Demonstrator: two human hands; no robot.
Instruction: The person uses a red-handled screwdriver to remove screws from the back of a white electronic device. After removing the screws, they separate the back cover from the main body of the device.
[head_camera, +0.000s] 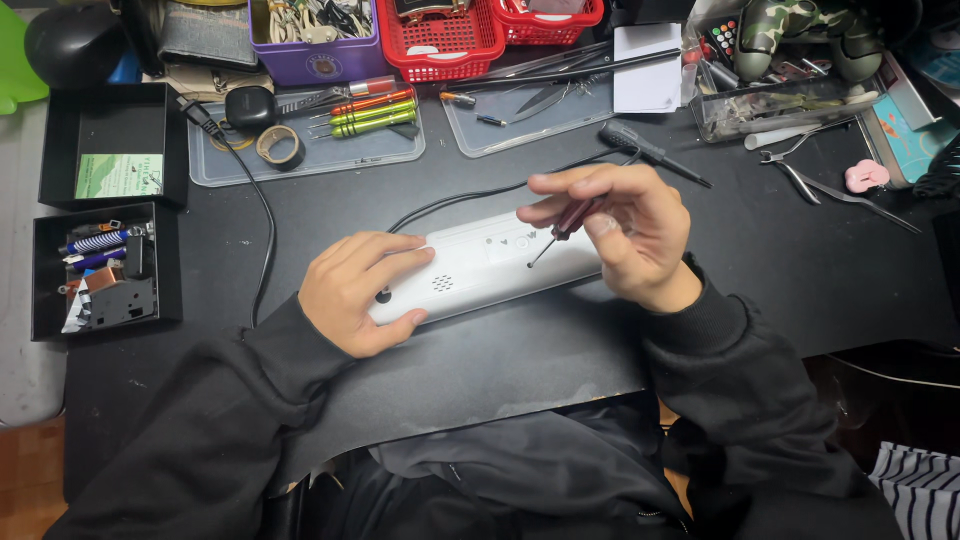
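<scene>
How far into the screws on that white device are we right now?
Done: nothing I can confirm; no removed screws show on the black mat. In hand: the left hand pins the white device flat, and the right hand holds a small screwdriver with its tip in a hole on the casing. Left: the casing looks closed.

This is a small electronics repair workbench, likely a hobby workshop. The black desk (780, 260) carries clear trays of screwdrivers (372, 112), tweezers (545, 95) and a tape roll (279, 146), red baskets (444, 40) and a purple bin (315, 45) of parts, pliers (815, 185), and black boxes (105, 265) of small components.
</scene>
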